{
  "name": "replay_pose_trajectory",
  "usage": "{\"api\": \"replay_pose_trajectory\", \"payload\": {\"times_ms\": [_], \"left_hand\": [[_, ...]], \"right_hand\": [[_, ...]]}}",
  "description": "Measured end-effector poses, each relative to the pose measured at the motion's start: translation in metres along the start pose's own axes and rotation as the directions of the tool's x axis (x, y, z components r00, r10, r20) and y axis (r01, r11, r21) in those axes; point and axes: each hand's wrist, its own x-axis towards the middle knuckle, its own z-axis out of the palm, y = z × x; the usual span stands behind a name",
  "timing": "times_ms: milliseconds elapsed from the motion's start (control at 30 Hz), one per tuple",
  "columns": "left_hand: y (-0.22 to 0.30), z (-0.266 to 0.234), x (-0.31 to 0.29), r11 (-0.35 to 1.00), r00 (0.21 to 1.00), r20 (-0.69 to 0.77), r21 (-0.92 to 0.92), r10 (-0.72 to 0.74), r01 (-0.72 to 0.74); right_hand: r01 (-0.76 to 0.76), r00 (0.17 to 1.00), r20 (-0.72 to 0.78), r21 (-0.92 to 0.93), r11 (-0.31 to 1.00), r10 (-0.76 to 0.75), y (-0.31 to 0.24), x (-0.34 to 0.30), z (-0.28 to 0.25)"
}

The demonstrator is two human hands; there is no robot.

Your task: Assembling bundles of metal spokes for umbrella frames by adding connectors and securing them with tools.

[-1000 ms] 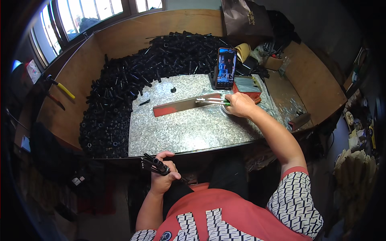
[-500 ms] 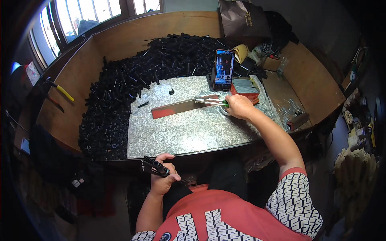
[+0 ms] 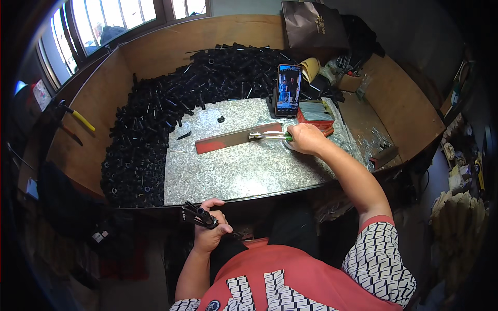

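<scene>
My right hand [image 3: 307, 138] is closed around the green grips of a pair of pliers [image 3: 268, 135]. Their silver jaws point left and overlap the near side of a long flat bar [image 3: 223, 141], brown with red patches, lying on the speckled stone slab [image 3: 207, 176]. I cannot tell whether the jaws touch the bar or hold anything. Below the slab's front edge, my left hand [image 3: 208, 236] grips a bundle of black rods [image 3: 197, 215], pointing up and left. Two small black pieces [image 3: 221, 118] lie apart on the slab behind the bar.
Black tubular parts [image 3: 155, 109] are heaped along the left and back, inside wooden side boards [image 3: 96, 119]. A phone [image 3: 288, 90] stands upright at the slab's back. Right of it is a red box [image 3: 316, 122] of grey strips. Yellow-handled pliers [image 3: 83, 119] hang at far left.
The pliers in my right hand have come slightly nearer to me, and their handles are closer together. My left hand and its bundle have stayed in place.
</scene>
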Motion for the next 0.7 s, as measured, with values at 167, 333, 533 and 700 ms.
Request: {"api": "replay_pose_trajectory", "payload": {"times_ms": [167, 333, 533, 700], "left_hand": [[-0.0006, -0.0001, 0.001, 1.0, 1.0, -0.007, -0.001, -0.01, 0.01], [-0.0038, -0.0011, 0.0003, 1.0, 1.0, -0.01, -0.001, -0.008, 0.008], [-0.0029, -0.0001, -0.0009, 1.0, 1.0, -0.012, 0.025, 0.002, -0.001], [-0.0024, -0.0017, -0.0025, 1.0, 1.0, -0.03, -0.003, 0.007, -0.007]], "right_hand": [[0.003, 0.999, 0.032, 0.001, 1.0, -0.003, 0.0085, 0.0014, 0.0009], [0.02, 0.995, 0.1, -0.048, 0.999, -0.015, 0.0048, 0.0021, -0.0005], [0.022, 0.998, 0.065, -0.058, 0.998, -0.018, 0.0039, 0.0036, 0.003], [0.006, 1.0, -0.029, 0.022, 1.0, -0.005, 0.0016, -0.0041, 0.0007]]}}
